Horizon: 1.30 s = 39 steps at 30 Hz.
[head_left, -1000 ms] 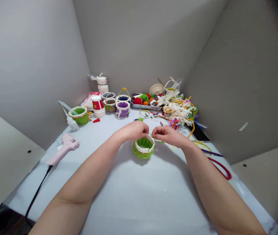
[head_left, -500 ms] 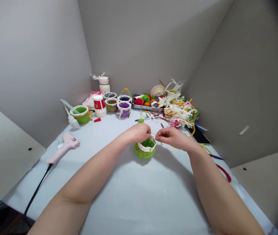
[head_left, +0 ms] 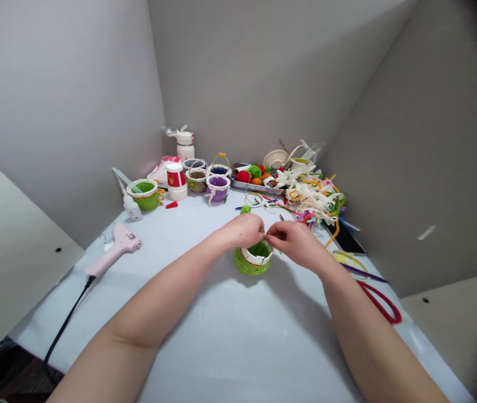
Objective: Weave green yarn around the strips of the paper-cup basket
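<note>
A small green woven basket (head_left: 252, 265) with upright white strips around its rim stands on the table in front of me. At its far rim, my left hand (head_left: 247, 229) is closed, with fingertips hidden behind the hand. My right hand (head_left: 286, 236) pinches at the right side of the same rim, its fingertips close to the left ones. What the right fingers hold is too small to make out; a thin green strand shows beneath them. Just beyond the left hand lies a ball of green yarn (head_left: 246, 209).
On the left lies a pink glue gun (head_left: 115, 250) with a black cord, near a green basket (head_left: 144, 196) and a glue bottle (head_left: 132, 209). Finished-looking small baskets (head_left: 217, 189), a yarn tray (head_left: 259, 187) and tangled ribbons (head_left: 312, 196) line the back. Red-handled scissors (head_left: 383, 302) lie right.
My right hand has moved left, bringing its fingertips close to my left hand at the basket rim. The whole view has shifted slightly, showing more of the table's right side.
</note>
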Each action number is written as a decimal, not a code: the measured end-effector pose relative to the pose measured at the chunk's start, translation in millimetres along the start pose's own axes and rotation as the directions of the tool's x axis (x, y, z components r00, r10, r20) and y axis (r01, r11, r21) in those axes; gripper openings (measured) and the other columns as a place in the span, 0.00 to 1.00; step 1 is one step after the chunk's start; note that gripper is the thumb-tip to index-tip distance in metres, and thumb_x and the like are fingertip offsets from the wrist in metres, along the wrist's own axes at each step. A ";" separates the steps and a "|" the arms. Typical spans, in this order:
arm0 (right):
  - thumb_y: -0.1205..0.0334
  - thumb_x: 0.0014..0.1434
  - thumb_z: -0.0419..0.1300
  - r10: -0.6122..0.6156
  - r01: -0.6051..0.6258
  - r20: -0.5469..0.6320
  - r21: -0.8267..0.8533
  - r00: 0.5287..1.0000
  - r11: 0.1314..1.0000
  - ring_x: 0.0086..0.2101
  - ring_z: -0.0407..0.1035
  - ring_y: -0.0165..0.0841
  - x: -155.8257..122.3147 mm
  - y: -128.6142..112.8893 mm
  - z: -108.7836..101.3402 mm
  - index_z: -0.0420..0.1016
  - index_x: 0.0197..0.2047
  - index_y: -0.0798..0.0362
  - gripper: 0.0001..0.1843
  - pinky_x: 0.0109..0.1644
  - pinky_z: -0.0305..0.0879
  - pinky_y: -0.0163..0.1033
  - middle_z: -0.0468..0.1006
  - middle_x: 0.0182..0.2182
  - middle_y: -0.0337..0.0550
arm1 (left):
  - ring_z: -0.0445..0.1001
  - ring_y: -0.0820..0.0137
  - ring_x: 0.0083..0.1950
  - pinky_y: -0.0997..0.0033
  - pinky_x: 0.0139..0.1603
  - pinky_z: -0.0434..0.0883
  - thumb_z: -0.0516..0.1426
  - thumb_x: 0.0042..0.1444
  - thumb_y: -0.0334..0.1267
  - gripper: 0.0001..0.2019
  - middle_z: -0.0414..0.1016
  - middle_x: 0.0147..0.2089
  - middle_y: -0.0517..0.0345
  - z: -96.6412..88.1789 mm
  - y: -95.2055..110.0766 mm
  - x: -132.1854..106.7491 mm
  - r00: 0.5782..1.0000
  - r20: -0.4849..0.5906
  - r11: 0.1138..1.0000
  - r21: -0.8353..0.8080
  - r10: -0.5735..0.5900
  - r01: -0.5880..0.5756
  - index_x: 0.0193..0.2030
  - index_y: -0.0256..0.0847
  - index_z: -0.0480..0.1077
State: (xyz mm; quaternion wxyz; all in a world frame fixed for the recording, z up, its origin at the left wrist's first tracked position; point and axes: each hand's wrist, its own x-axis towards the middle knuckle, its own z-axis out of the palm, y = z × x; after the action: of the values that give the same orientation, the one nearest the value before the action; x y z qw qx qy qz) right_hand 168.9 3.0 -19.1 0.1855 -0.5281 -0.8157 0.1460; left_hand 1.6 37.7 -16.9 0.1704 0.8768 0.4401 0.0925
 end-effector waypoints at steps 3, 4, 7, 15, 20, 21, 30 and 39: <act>0.61 0.58 0.55 -0.182 0.185 0.045 -0.085 0.982 0.979 0.28 0.67 0.32 -0.6 -3.4 -5.0 0.77 0.31 0.52 0.10 0.32 0.56 0.34 0.78 0.28 0.43 | 0.72 0.68 0.32 0.71 0.33 0.65 0.53 0.52 0.35 0.11 0.78 0.32 0.51 -4.0 3.6 -2.0 1.000 0.016 1.000 0.003 -0.013 0.013 0.33 0.37 0.77; 0.62 0.58 0.55 -0.235 0.241 0.073 -0.090 0.969 0.966 0.29 0.67 0.32 -1.1 -3.9 -7.2 0.77 0.32 0.52 0.10 0.33 0.56 0.35 0.78 0.29 0.43 | 0.71 0.68 0.31 0.71 0.33 0.65 0.53 0.52 0.35 0.11 0.78 0.32 0.52 -5.2 4.5 -2.6 1.000 0.023 1.000 -0.001 -0.015 0.015 0.33 0.37 0.77; 0.63 0.61 0.54 -0.322 0.331 0.118 -0.066 0.940 0.941 0.32 0.68 0.33 -4.9 -2.4 -13.8 0.78 0.33 0.51 0.10 0.35 0.58 0.35 0.78 0.31 0.43 | 0.71 0.68 0.31 0.71 0.32 0.65 0.53 0.52 0.36 0.11 0.78 0.32 0.52 -6.4 4.8 -2.6 1.000 0.028 1.000 -0.006 -0.011 0.011 0.33 0.37 0.77; 0.57 0.62 0.54 -0.093 0.085 0.054 0.130 0.994 0.988 0.31 0.70 0.34 -28.4 16.7 -13.1 0.76 0.37 0.52 0.12 0.35 0.63 0.37 0.79 0.32 0.45 | 0.71 0.69 0.32 0.71 0.33 0.64 0.54 0.53 0.40 0.11 0.78 0.33 0.51 -0.3 0.2 0.5 1.000 0.001 1.000 0.005 -0.012 0.012 0.32 0.37 0.77; 0.56 0.59 0.55 0.041 -0.068 0.092 0.323 0.995 0.944 0.32 0.71 0.34 -34.1 24.5 -2.1 0.73 0.41 0.52 0.11 0.37 0.65 0.37 0.79 0.31 0.42 | 0.73 0.68 0.36 0.71 0.37 0.66 0.55 0.53 0.38 0.11 0.79 0.37 0.51 -2.9 2.6 -3.2 0.999 0.000 0.999 -0.028 -0.035 0.035 0.36 0.38 0.77; 0.55 0.59 0.55 0.042 -0.074 0.103 0.338 0.994 0.938 0.32 0.71 0.34 -34.2 25.0 -0.3 0.73 0.41 0.52 0.12 0.36 0.65 0.36 0.79 0.31 0.42 | 0.73 0.67 0.36 0.71 0.37 0.67 0.56 0.53 0.38 0.11 0.79 0.37 0.51 -3.4 3.1 -3.6 0.999 0.002 0.999 -0.027 -0.037 0.037 0.37 0.37 0.77; 0.60 0.58 0.53 0.000 -0.019 0.129 0.145 0.992 0.989 0.29 0.68 0.32 -32.3 29.4 9.3 0.77 0.34 0.53 0.11 0.32 0.61 0.34 0.78 0.28 0.40 | 0.73 0.67 0.36 0.72 0.35 0.65 0.56 0.54 0.39 0.10 0.78 0.36 0.52 -14.2 6.4 -9.5 0.997 0.074 0.998 0.064 0.006 -0.011 0.38 0.39 0.77; 0.62 0.58 0.52 -0.016 0.003 0.083 0.148 0.996 0.989 0.29 0.68 0.31 -29.2 27.3 15.5 0.76 0.35 0.54 0.11 0.32 0.60 0.33 0.77 0.27 0.40 | 0.73 0.68 0.40 0.73 0.36 0.64 0.56 0.52 0.37 0.10 0.78 0.40 0.54 -13.5 11.6 -14.3 0.998 0.037 0.994 0.088 0.059 -0.062 0.40 0.40 0.75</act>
State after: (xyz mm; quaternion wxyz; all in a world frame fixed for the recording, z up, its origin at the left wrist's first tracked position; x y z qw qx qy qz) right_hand 194.7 -13.5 -49.0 0.1904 -0.5024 -0.8121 0.2274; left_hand -2.6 22.8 -0.2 0.1358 0.8979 0.4141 0.0628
